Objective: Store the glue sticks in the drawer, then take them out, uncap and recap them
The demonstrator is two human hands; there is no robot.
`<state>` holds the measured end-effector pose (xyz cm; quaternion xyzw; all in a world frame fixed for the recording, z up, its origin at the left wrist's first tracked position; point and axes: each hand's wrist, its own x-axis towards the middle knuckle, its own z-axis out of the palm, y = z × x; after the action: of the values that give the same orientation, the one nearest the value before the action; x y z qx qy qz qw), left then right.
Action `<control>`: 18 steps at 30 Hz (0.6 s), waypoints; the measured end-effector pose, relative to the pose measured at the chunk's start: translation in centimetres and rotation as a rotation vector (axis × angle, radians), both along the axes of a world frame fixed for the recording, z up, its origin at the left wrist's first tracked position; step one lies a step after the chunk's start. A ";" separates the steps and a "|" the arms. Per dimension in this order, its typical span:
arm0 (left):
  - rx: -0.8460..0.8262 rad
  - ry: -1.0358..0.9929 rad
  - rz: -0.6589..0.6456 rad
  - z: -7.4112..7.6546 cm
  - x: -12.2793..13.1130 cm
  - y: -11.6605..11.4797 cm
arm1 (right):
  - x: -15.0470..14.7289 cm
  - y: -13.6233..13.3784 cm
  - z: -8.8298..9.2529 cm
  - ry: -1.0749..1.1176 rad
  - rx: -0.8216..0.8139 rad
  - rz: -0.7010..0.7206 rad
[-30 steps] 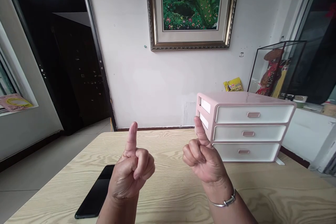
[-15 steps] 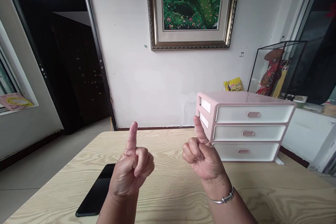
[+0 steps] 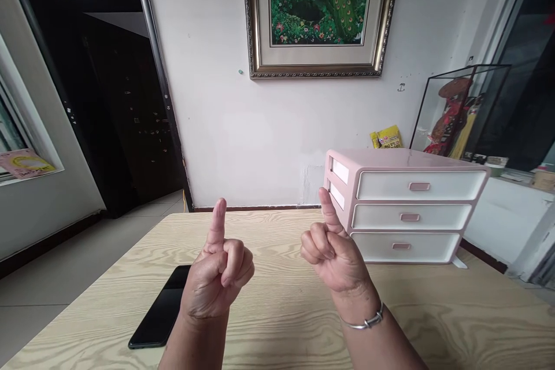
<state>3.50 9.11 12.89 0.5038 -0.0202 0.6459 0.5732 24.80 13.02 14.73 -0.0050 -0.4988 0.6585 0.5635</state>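
Above the wooden table, my left hand (image 3: 219, 274) points its index finger straight up. Its thumb and other fingers are folded into the palm, and no object shows in it. My right hand (image 3: 336, 254) has the same shape, with the index finger up and leaning slightly left; it too shows nothing held. A silver bracelet (image 3: 364, 324) circles the right wrist. Lying partly behind my left forearm is a black smartphone (image 3: 158, 312), screen up. Behind my right hand stands a pink and white drawer unit (image 3: 411, 217), its three drawers closed; my fingertip overlaps its left side in view.
The wooden table (image 3: 277, 306) spans the foreground. A yellow packet (image 3: 387, 137) shows behind the drawer unit, and a glass case (image 3: 455, 113) with a figure stands at the right. A framed peacock picture (image 3: 321, 60) hangs on the wall. A dark doorway (image 3: 117, 110) is at the left.
The view has shifted slightly, so the picture, drawer unit and phone sit a little higher. Both hands keep the same pose, with index fingers up.
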 end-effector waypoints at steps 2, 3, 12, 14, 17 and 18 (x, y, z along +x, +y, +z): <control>-0.075 0.002 0.043 -0.9 -0.5 1.0 | -0.3 0.5 -0.1 -0.012 -0.049 -0.030; -0.130 0.006 0.086 -1.4 -0.8 1.7 | -0.6 0.8 -0.3 -0.031 -0.086 -0.058; -0.675 0.789 0.827 -4.3 -1.3 5.3 | -1.1 0.6 -4.9 -0.566 -0.248 -0.416; -0.658 0.903 0.836 -4.2 -1.0 3.8 | -0.1 -1.7 -5.2 -0.561 -0.131 -0.312; -0.635 1.088 0.879 -3.9 -0.7 0.6 | 1.7 -6.6 -4.7 -0.554 0.000 -0.090; -0.626 1.166 0.897 -3.9 -0.7 -0.5 | 2.3 -8.3 -4.5 -0.575 0.020 -0.011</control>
<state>2.81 8.58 8.98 0.5361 0.6696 0.4233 0.2916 27.11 4.69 10.25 -0.1886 -0.6447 0.6218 0.4027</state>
